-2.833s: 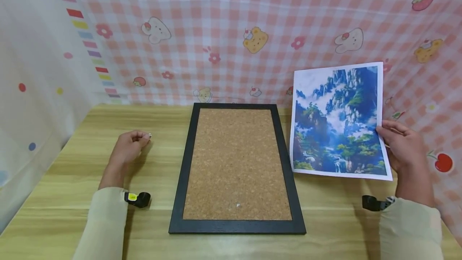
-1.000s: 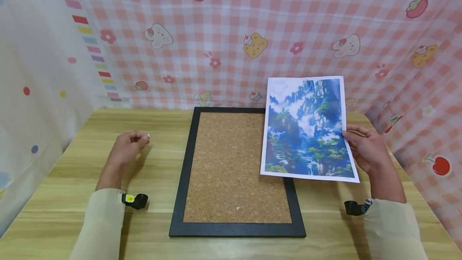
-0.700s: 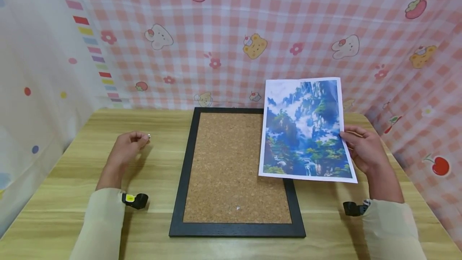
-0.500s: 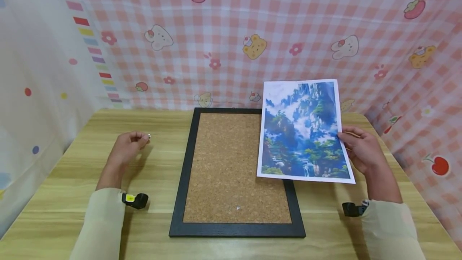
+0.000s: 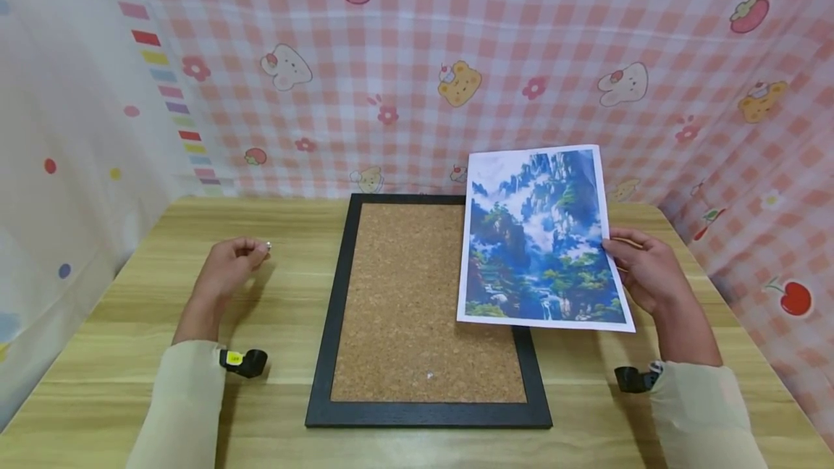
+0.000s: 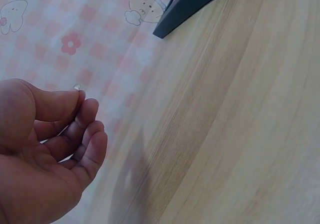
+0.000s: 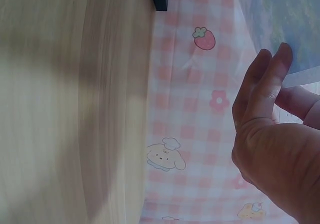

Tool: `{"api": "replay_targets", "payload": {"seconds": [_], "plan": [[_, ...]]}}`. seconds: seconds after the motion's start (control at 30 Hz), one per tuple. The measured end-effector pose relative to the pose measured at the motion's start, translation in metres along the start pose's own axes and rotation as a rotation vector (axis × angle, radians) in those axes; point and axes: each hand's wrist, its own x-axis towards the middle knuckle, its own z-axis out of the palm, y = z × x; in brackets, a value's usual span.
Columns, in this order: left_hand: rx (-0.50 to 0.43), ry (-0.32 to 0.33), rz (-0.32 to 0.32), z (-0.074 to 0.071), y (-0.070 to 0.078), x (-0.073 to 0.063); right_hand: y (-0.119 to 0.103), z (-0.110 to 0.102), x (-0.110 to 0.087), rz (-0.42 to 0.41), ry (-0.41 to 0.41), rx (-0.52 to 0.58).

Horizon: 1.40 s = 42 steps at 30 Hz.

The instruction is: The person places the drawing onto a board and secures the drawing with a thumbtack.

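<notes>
My left hand [image 5: 229, 266] pinches a small clear pushpin [image 6: 77, 87] between thumb and index finger, above the table left of the corkboard. Most of the pushpin is hidden by the fingertips. With thumb and fingers, my right hand [image 5: 645, 270] grips the right edge of a printed landscape picture [image 5: 541, 237], showing blue cliffs, trees and a waterfall with a white border. It is held up, tilted, overlapping the right side of the black-framed corkboard [image 5: 410, 295] in the head view. From the right wrist view, the picture's back [image 7: 285, 23] shows beyond the fingers.
A small clear bit [image 5: 429, 375] sits near the corkboard's lower edge. The board lies flat on a wood-grain table [image 5: 274, 411]. Behind stands a pink checked curtain [image 5: 404, 42], and a white dotted one [image 5: 59, 201] hangs at left.
My right hand has brought the picture leftward and slightly down, from beside the corkboard to over its right part. My left hand stays nearly still with the pushpin.
</notes>
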Motion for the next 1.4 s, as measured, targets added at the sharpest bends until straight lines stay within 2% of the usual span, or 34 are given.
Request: {"api": "replay_targets", "payload": {"seconds": [0.3,0.63,1.23,1.4], "plan": [[-0.007,-0.005,0.002,0.0,-0.003,-0.001,-0.002,0.006,0.001,0.014,-0.038,-0.034],[-0.01,0.001,-0.011,0.0,-0.002,0.003,-0.002,0.013,0.001,-0.002,-0.071,-0.062],[-0.014,0.013,-0.019,0.004,-0.01,0.004,0.006,0.021,0.003,0.043,-0.051,-0.131],[-0.001,0.006,0.001,0.003,-0.008,0.006,0.007,0.021,0.004,0.046,-0.053,-0.15]]}}
